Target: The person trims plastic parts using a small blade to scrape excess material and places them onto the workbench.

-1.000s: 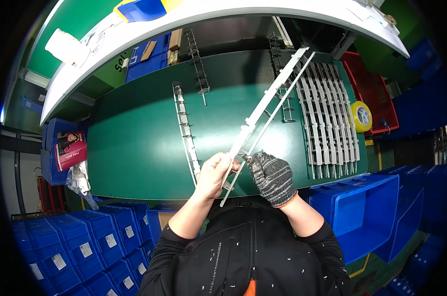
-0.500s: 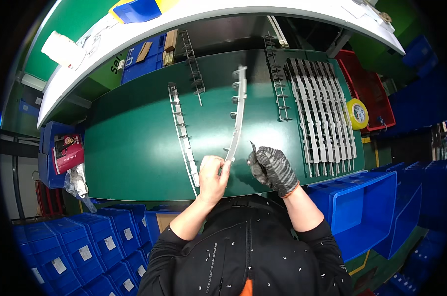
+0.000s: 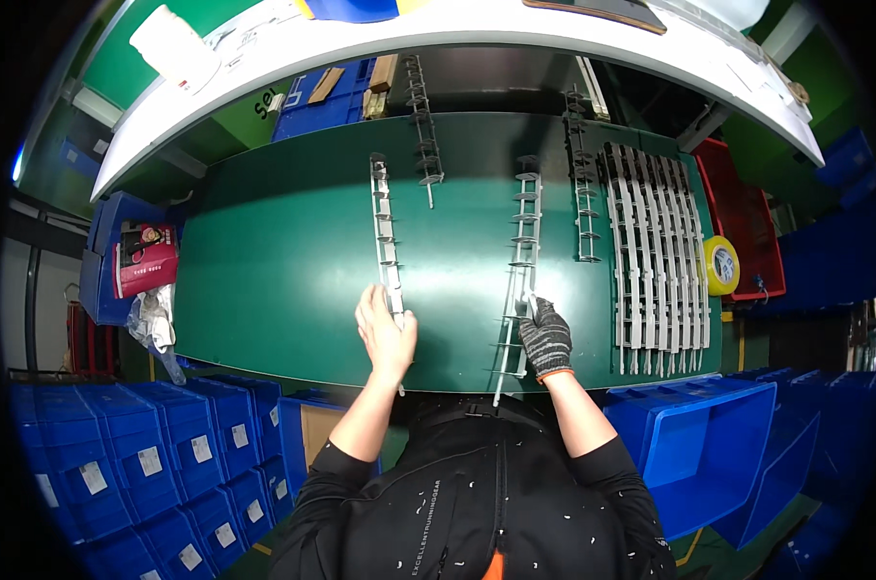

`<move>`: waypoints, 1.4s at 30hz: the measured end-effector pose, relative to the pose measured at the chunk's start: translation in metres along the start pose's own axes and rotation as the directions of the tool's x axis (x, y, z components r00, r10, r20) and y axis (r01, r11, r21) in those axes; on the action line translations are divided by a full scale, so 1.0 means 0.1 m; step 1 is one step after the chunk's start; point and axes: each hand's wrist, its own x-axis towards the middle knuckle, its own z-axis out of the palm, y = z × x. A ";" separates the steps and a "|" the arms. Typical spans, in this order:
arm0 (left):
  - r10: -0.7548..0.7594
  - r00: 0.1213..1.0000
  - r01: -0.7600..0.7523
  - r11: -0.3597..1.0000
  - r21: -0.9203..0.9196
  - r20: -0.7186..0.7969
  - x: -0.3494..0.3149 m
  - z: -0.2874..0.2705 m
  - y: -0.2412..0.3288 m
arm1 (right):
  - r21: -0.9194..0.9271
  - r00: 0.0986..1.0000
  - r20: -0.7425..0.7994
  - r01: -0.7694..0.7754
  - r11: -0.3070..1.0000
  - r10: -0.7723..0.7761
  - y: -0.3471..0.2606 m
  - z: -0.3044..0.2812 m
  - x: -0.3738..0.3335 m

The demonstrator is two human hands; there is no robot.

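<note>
My bare left hand (image 3: 387, 336) is at the near half of a long, narrow metal strip (image 3: 383, 213) with small crosswise tabs. Its fingers are stretched on the strip's left side, the thumb apart on the right. My right hand (image 3: 548, 340), in a grey-black knit glove with an orange cuff, has its fingers closed at the edge of a second tabbed metal strip (image 3: 526, 227). This one lies lengthwise on the green tabletop (image 3: 274, 261), its near end by the front edge. The glove hides the exact contact.
Several similar strips lie side by side (image 3: 658, 261) at right, beside a yellow tape roll (image 3: 720, 266) and red bin (image 3: 747, 217). Two darker strips (image 3: 424, 135) (image 3: 583, 184) lie farther back. Blue bins (image 3: 714, 435) stand below the right edge; a white shelf (image 3: 457, 43) spans the back.
The strip my left hand held raised now lies on the table by my right hand. My left hand has moved left to the other strip. The whole view has shifted slightly.
</note>
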 end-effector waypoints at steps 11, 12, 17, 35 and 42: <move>-0.291 0.951 0.309 0.892 -0.330 0.104 0.05 -0.14 -0.52 | -0.094 0.897 -0.067 0.430 0.898 -0.437 -0.54 0.25 0.05; -0.194 0.981 0.184 0.948 -0.259 -0.016 0.04 -0.25 -0.52 | -0.051 0.865 -0.115 0.485 0.873 -0.488 -0.62 0.30 0.04; -0.064 0.969 0.045 0.995 -0.084 -0.240 0.05 -0.43 -0.71 | -0.101 0.840 -0.038 0.535 0.839 -0.541 -0.86 0.59 0.09; -0.179 0.761 0.616 -0.101 -0.782 0.623 0.05 -0.89 -0.23 | 0.633 0.774 0.610 -0.344 0.694 -0.172 -1.41 0.48 -0.29; -0.189 0.765 0.597 -0.151 -0.788 0.616 -0.04 -0.79 -0.22 | 0.674 0.777 0.591 -0.329 0.662 -0.215 -1.32 0.42 -0.33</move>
